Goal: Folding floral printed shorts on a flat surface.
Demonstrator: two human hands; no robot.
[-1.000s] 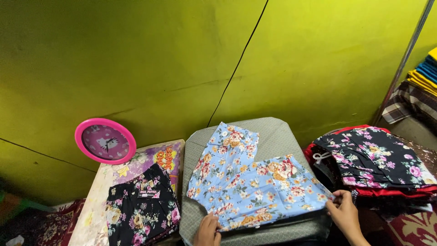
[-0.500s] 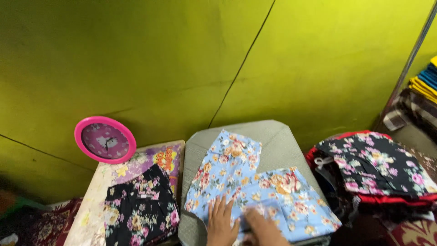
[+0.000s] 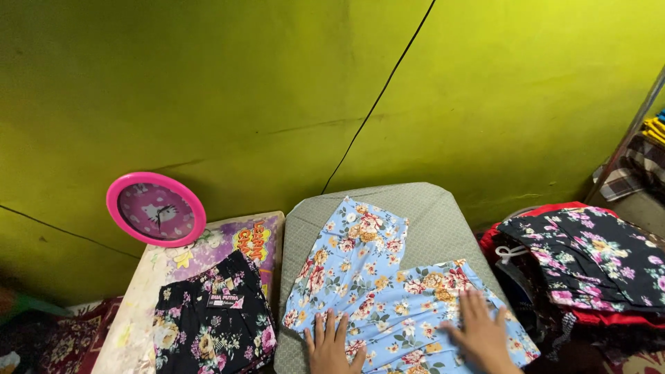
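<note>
A light blue floral garment (image 3: pixel 367 284) lies spread on a grey padded board (image 3: pixel 415 208), with one leg reaching toward the wall and the other folded across to the right. My left hand (image 3: pixel 331 341) rests flat on its lower left part, fingers apart. On the right-hand fold lies my right hand (image 3: pixel 478 329), palm down and fingers spread. Neither hand grips the cloth.
A folded black floral garment (image 3: pixel 208 322) lies on a purple patterned board (image 3: pixel 173 263) at the left, below a round pink clock (image 3: pixel 156 210) leaning on the green wall. A pile of dark floral clothes (image 3: pixel 589 256) sits at the right over red cloth.
My right hand has left the garment's right edge and come to lie flat on the fold. The view has tilted slightly, and both hands now press the cloth.
</note>
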